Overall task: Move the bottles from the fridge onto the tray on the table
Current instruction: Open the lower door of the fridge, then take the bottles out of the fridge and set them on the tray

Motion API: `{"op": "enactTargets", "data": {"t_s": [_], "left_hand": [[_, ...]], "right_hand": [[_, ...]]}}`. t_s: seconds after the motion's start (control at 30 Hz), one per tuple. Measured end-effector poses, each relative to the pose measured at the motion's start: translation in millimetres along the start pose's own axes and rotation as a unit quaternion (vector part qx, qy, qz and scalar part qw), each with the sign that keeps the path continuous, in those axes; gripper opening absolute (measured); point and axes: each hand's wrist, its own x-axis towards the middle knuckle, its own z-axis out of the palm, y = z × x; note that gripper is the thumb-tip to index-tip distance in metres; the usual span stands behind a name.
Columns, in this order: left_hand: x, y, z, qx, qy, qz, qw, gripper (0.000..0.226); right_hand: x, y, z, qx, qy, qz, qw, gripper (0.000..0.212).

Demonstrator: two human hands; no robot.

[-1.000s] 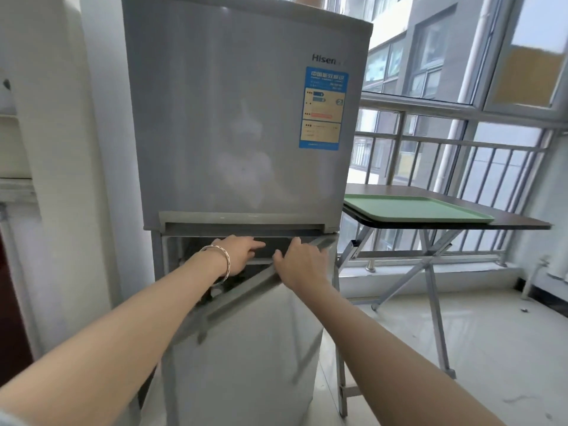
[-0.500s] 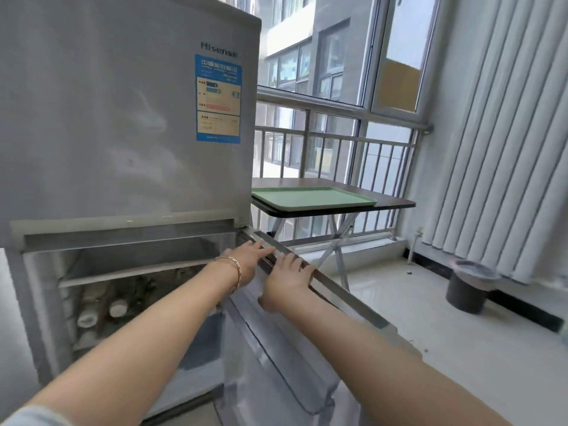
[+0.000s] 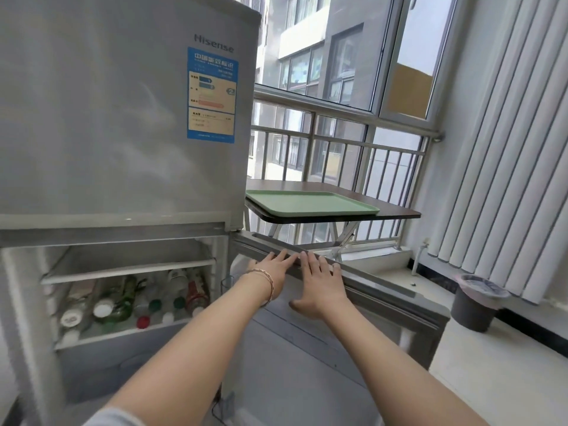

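The silver fridge (image 3: 116, 124) has its lower door (image 3: 344, 305) swung wide to the right. Inside, on a lower shelf, several bottles (image 3: 135, 299) stand packed together, with white, green and red caps. My left hand (image 3: 273, 272) and my right hand (image 3: 319, 281) both rest flat, fingers spread, on the top edge of the open door, holding nothing. The green tray (image 3: 310, 204) lies on the brown folding table (image 3: 396, 212) right of the fridge, above the door.
A white shelf (image 3: 129, 267) sits above the bottles. A dark bin (image 3: 476, 302) with a liner stands on the floor at the right, beside white vertical blinds (image 3: 504, 149). A metal railing (image 3: 338, 149) and windows run behind the table.
The lower door has swung from barely ajar to wide open under both hands. The bottles inside have come into view, and my view has shifted right.
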Motion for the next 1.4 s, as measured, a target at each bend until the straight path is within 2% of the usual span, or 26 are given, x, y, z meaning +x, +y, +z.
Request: {"op": "enactTargets", "data": {"t_s": [0.13,0.27,0.33,0.4,0.47,0.63,0.73,0.87,0.97,1.03,1.1,1.13,1.23,1.4], "left_hand": [[5.5,-4.2,5.2,0.000,0.007,0.003,1.000,0.088],[-1.3,-5.4,5.6,-0.009,0.036,0.010,0.999,0.066],[-11.9,-7.6,4.4,-0.011,0.145,0.004,0.989,0.060],[-26.1,-17.4,5.3,-0.028,0.271,-0.023,0.962,0.049],[-38.2,-33.1,8.3,-0.050,0.308,-0.045,0.949,0.041],[-54.5,-108.2,46.2,-0.103,0.259,-0.117,0.953,0.033],[-60.9,-154.7,69.1,-0.104,0.217,-0.167,0.956,0.028],[-58.8,-226.5,92.2,-0.080,0.147,-0.213,0.963,0.036],[-49.8,-269.2,103.8,-0.087,0.113,-0.222,0.965,0.035],[-41.8,-289.1,110.8,-0.082,0.092,-0.219,0.968,0.033],[-31.8,-306.3,117.9,-0.088,0.080,-0.221,0.968,0.031],[-27.6,-312.9,121.1,-0.087,0.076,-0.217,0.969,0.030],[-13.6,-328.3,137.7,-0.076,0.064,-0.208,0.973,0.029],[4.4,-330.8,162.2,-0.101,0.073,-0.179,0.976,0.039]], "right_hand": [[1.0,1.6,1.1,0.002,0.009,-0.008,1.000,0.106],[0.8,-3.4,-4.6,0.040,-0.007,0.000,0.999,0.101],[-2.5,-7.0,-11.1,0.093,0.085,-0.002,0.992,0.083],[-5.6,-17.3,-12.2,0.141,0.246,-0.049,0.958,0.042],[-6.8,-36.2,-10.0,0.175,0.301,-0.103,0.932,0.016],[16.0,-126.6,26.2,0.241,0.264,-0.193,0.914,0.014],[36.7,-179.9,52.3,0.267,0.204,-0.199,0.921,0.016],[83.0,-242.6,94.9,0.235,0.080,-0.162,0.955,0.033],[118.8,-272.8,123.1,0.245,-0.007,-0.116,0.963,0.051],[140.8,-285.7,139.9,0.267,-0.059,-0.086,0.958,0.044],[162.6,-295.2,155.5,0.278,-0.082,-0.056,0.955,0.033],[170.9,-297.6,163.0,0.294,-0.086,-0.034,0.952,0.036],[195.5,-304.3,186.3,0.331,-0.104,0.012,0.938,0.061],[215.9,-310.4,208.6,0.391,-0.120,0.036,0.912,0.081]]}}
